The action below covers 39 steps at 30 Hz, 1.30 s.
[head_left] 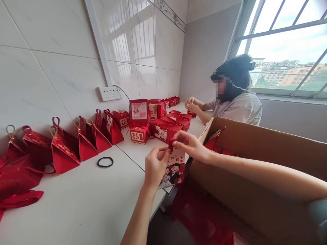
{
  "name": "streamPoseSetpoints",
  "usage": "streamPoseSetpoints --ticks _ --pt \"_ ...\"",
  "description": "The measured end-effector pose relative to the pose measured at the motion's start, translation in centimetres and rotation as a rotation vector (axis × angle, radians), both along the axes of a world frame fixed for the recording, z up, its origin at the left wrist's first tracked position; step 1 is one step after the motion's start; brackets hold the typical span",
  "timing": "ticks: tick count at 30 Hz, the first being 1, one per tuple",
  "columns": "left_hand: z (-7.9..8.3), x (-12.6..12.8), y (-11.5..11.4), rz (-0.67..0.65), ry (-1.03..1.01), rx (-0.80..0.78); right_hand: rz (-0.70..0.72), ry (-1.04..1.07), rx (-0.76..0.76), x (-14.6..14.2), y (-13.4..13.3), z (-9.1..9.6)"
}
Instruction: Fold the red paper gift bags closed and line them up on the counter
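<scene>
Fingers of the left hand (157,166) and right hand (190,146) pinch, thumb against fingertip, a dark red flap (171,144) at the top of a red gift box (176,174). Gift box hangs directly below the fingertips, printed couple facing the wearer, at the table corner; contact with the table (84,207) cannot be told. Beyond the fingers: a cluster of red boxes (166,131), one with a ribbon. Left of the fingers: a black hair tie (105,162) flat on the table, then a row of red triangular boxes (65,158) with loops, along the wall. Right, under the right forearm: an open carton (260,144). Farther off, past the fingers: a co-worker (236,107), both hands at a small red box (191,114).
</scene>
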State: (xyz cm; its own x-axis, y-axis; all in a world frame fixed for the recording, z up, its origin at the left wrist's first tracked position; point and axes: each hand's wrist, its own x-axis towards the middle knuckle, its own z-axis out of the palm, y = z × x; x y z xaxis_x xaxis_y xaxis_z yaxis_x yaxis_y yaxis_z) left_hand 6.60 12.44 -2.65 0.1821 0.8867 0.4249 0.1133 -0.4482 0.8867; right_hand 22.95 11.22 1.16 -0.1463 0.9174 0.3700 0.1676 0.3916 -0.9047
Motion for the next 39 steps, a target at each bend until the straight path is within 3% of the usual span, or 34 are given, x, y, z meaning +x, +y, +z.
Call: streamPoseSetpoints --ticks 3,9,16,23,29,36,39 --pt "-0.1 0.0 0.2 -0.003 0.004 -0.002 0.000 -0.115 0.032 0.5 0.1 -0.5" --pt "0.1 0.1 0.0 0.014 0.047 0.048 -0.026 -0.291 -0.083 0.4 0.0 -1.6" --pt "1.5 -0.7 0.4 0.016 0.132 0.138 -0.087 -0.382 -0.073 -0.2 -0.2 -1.4" --pt "1.7 -0.4 1.0 -0.108 0.149 0.127 -0.055 -0.337 -0.090 -0.4 -0.5 -1.3" --pt "1.2 -0.1 0.7 -0.067 0.162 0.116 -0.037 -0.341 -0.098 -0.3 -0.3 -1.5" --pt "3.7 -0.9 1.1 -0.052 0.374 0.133 -0.006 -0.313 -0.092 -0.4 -0.3 -1.6" --pt "4.2 -0.8 1.0 -0.076 0.336 0.140 -0.009 -0.305 -0.088 -0.5 -0.2 -1.6"
